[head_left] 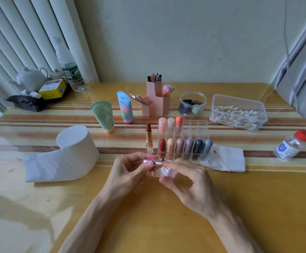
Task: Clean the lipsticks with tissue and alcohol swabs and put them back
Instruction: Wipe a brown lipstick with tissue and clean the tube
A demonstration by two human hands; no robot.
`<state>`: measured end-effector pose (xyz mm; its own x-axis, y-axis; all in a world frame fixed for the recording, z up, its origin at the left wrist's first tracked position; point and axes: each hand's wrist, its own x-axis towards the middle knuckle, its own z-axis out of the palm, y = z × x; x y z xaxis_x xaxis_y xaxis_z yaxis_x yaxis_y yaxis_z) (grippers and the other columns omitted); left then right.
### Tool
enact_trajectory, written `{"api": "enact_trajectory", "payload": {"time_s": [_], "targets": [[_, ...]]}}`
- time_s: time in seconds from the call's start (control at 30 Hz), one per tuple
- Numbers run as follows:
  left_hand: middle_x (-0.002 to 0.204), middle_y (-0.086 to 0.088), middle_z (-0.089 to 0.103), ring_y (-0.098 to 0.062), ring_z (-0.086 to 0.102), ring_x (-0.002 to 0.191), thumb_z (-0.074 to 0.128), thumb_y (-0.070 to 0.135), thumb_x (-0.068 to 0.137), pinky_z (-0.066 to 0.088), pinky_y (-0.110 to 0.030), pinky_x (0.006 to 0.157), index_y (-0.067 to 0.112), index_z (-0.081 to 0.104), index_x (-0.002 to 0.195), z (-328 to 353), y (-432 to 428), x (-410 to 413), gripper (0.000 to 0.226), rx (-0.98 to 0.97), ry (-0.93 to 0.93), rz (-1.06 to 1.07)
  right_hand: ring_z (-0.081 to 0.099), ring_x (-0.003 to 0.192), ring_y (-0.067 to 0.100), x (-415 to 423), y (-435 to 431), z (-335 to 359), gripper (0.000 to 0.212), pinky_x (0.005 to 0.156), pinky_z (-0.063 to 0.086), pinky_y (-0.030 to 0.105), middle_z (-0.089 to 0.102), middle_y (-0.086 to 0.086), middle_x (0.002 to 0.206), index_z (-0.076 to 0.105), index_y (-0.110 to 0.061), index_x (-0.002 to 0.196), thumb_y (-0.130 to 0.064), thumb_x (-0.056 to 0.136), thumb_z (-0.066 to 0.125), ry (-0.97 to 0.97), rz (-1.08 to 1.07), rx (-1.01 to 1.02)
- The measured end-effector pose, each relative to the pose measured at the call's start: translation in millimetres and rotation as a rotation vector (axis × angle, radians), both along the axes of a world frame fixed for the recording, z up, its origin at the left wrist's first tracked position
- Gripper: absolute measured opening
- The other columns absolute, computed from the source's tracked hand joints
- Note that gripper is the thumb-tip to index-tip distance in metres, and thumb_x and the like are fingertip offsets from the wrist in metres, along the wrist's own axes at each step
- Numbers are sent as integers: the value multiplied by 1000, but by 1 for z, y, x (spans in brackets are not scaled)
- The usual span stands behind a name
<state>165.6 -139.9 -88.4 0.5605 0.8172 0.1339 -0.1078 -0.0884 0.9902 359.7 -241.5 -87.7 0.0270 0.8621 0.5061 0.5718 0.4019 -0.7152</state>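
Currently, left hand (130, 170) fingers (147, 166) pinch metallic lipstick cap (157, 162), right hand (188, 181) fingers (174, 164) clamp crumpled tissue (165, 172) against it; advise slow turning, light pressure.

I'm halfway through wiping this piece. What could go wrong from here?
1. The uncapped lipstick stands upright just beyond the hands, beside the organizer; a forward reach might tip it and smear the table.
2. The left hand pinches the metallic tube by fingertips only, while the right hand holds the crumpled tissue right under it; the tube may slip.
3. The used tissue by the organizer shows a red mark that might transfer if reused.
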Motion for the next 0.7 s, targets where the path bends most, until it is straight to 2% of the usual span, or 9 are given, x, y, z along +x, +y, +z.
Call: {"api": "enact_trajectory", "payload": {"time_s": [0.07, 0.17, 0.27, 0.37, 0.5, 0.57, 0.63, 0.7], "targets": [[78, -21, 73, -27, 57, 62, 74, 20, 90, 47, -25, 50, 6, 79, 108, -1, -1, 1, 23, 6, 2, 11, 72, 101, 7, 3, 0, 0, 20, 88, 53, 20, 72, -26, 103, 76, -33, 115, -40, 106, 60, 104, 59, -67], [80, -19, 74, -24, 59, 63, 74, 24, 89, 47, -25, 49, 8, 79, 107, -3, 0, 2, 25, 10, 7, 6, 72, 111, 6, 7, 4, -7, 24, 94, 57, 27, 77, -17, 116, 79, -19, 121, -27, 102, 66, 118, 34, -76], [75, -20, 72, -22, 64, 64, 69, 20, 94, 47, -24, 50, 4, 78, 109, -3, 1, 5, 23, -10, 19, -67, 74, 101, 1, 7, 5, -11, 23, 88, 60, 25, 79, -14, 106, 79, -16, 117, -18, 95, 75, 2, -61, 85], [74, -12, 72, -17, 64, 61, 63, 19, 97, 47, -23, 50, 1, 76, 107, 0, 0, 9, 25, -47, 24, -92, 74, 97, -1, 6, 6, -14, 22, 83, 61, 24, 80, -13, 101, 80, -13, 114, -14, 92, 79, -81, -149, 213], [80, -10, 74, -17, 65, 64, 63, 20, 98, 48, -23, 51, 4, 78, 107, 0, -1, 7, 24, -47, 21, -144, 75, 91, 10, 7, 9, -18, 12, 79, 62, 31, 78, -6, 98, 81, -8, 104, -15, 95, 77, -97, -138, 251], [78, -11, 72, -18, 64, 66, 66, 22, 96, 48, -23, 52, 8, 78, 108, 0, -2, 6, 22, -42, 13, -127, 74, 91, 10, 5, 9, -17, 9, 80, 61, 31, 77, -5, 95, 80, -6, 101, -10, 93, 78, -87, -135, 245], [81, -13, 73, -21, 65, 70, 72, 23, 93, 52, -25, 60, 4, 76, 110, -1, -2, 7, 26, -31, -28, -98, 74, 89, 8, 1, 9, -15, 10, 81, 61, 29, 77, -7, 93, 79, -5, 100, -5, 90, 81, -28, -121, 216], [96, -17, 77, -29, 74, 84, 81, 28, 88, 62, -35, 76, -1, 73, 110, -2, -3, 8, 37, -2, -84, -78, 75, 89, 6, -2, 7, -14, 10, 82, 60, 25, 78, -11, 93, 80, -9, 100, -12, 90, 80, 74, -107, 157]]}}
